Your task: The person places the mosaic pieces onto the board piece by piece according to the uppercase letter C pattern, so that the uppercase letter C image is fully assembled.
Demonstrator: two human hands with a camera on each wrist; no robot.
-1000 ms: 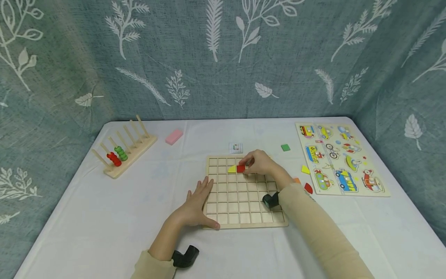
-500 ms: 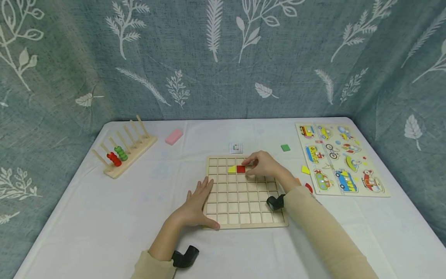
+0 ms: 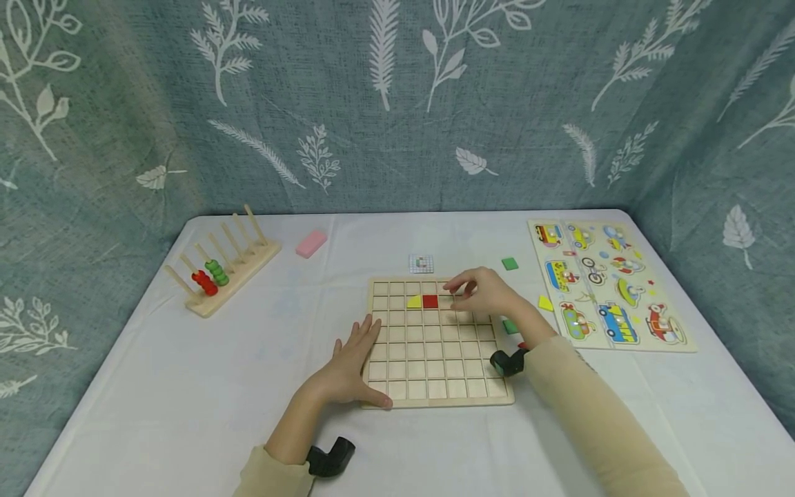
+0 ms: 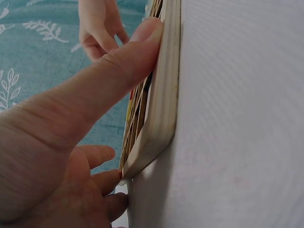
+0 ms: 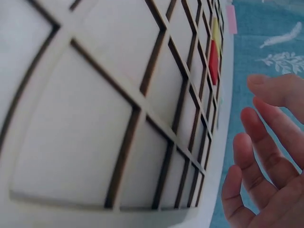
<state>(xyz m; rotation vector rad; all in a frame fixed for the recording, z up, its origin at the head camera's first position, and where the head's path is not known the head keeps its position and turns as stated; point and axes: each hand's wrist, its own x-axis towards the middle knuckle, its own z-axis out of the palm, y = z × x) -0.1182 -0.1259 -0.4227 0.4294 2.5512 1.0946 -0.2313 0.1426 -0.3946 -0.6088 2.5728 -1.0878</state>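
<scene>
A light wooden grid board [image 3: 435, 352] lies on the white cloth in the middle. A yellow piece with a rounded corner [image 3: 414, 301] and a red square tile [image 3: 430, 301] sit side by side in its second row from the back. My left hand [image 3: 348, 369] rests at the board's left front corner with fingers spread; in the left wrist view its thumb lies against the wooden rim [image 4: 164, 104]. My right hand [image 3: 484, 293] hovers over the board's back right, thumb and index finger apart. The right wrist view shows nothing between its fingers, with the red tile [image 5: 213, 64] beyond them.
Behind the board lies a small patterned card [image 3: 421, 263]. To the right are green tiles [image 3: 510, 264], a yellow tile [image 3: 545, 304] and a picture puzzle [image 3: 602, 293]. A peg stand [image 3: 242, 273] with red and green beads and a pink block [image 3: 310, 244] stand back left.
My right hand has let go of the red tile and moved right, uncovering it in its cell. A green tile now shows beside the right forearm. My left hand stays put.
</scene>
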